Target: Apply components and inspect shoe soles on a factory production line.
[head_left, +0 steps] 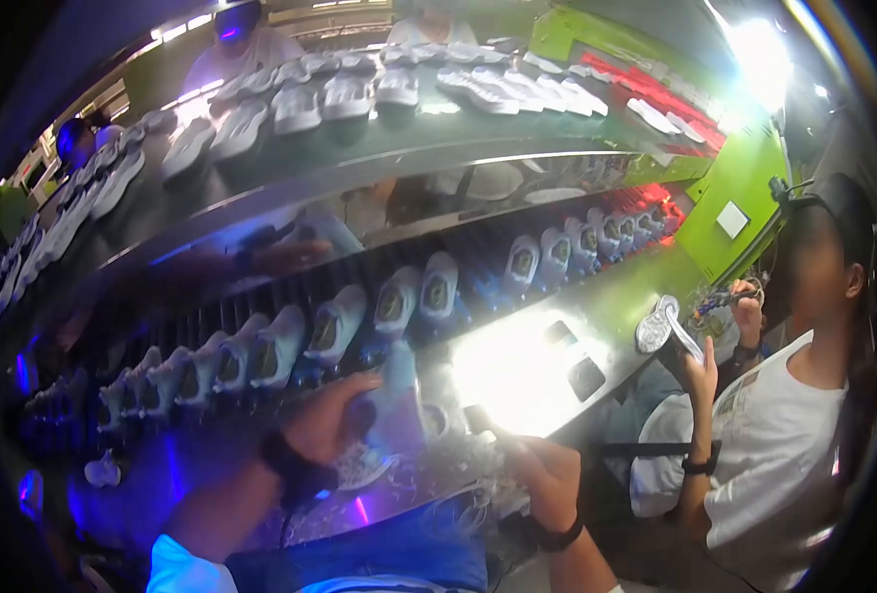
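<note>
My left hand (332, 420) comes in from the lower left with a dark band at its wrist. Its fingers are wrapped round a pale shoe (399, 390), which is blurred and partly hidden by the hand. My right hand (547, 474), also banded at the wrist, is to the right of that shoe. Its fingers are pinched together beside a small dark object (478, 419), and what they hold is too blurred to make out. Whitish, stringy scraps (463, 460) lie between the two hands, above my blue-clad lap.
A row of pale shoes (334, 324) stands along the lower line. White soles (295, 107) cover the upper belt. A brightly lit panel (517, 371) lies right of my hands. At the right, a co-worker holds a white sole (668, 324) and a dark tool (725, 298).
</note>
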Demonstrator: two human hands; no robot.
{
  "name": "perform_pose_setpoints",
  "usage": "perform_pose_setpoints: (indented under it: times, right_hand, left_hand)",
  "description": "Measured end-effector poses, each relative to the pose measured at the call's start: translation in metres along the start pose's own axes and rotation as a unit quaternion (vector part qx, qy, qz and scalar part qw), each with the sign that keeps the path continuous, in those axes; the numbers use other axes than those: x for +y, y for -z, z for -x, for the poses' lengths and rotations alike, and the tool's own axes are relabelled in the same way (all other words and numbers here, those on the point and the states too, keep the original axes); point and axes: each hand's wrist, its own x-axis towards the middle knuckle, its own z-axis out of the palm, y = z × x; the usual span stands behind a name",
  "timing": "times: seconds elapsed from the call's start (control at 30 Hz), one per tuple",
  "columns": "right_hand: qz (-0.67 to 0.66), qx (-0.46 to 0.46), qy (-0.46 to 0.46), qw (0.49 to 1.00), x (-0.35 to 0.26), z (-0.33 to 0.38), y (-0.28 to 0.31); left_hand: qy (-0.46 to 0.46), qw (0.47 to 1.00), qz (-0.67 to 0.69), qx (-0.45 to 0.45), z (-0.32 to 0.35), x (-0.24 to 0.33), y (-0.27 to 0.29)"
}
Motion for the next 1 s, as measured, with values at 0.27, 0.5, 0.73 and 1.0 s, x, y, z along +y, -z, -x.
perform_pose_setpoints:
  times: [0.27, 0.5, 0.73, 1.0]
  right_hand:
    - [0.041, 0.139, -0.067, 0.987, 0.021, 0.010, 0.039]
    - [0.060, 0.170, -0.078, 0.981, 0.034, 0.026, 0.036]
    - [0.068, 0.147, -0.068, 0.984, 0.024, 0.016, 0.031]
    - [0.072, 0.111, -0.023, 0.991, 0.003, 0.037, 0.012]
  left_hand:
    - [-0.202, 0.774, -0.595, 0.078, -0.233, 0.080, -0.111]
    - [-0.147, 0.687, -0.710, 0.048, -0.345, 0.067, -0.142]
    - [-0.169, 0.739, -0.649, 0.065, -0.298, 0.091, -0.136]
    - [-0.010, 0.591, -0.803, 0.075, -0.214, 0.105, -0.027]
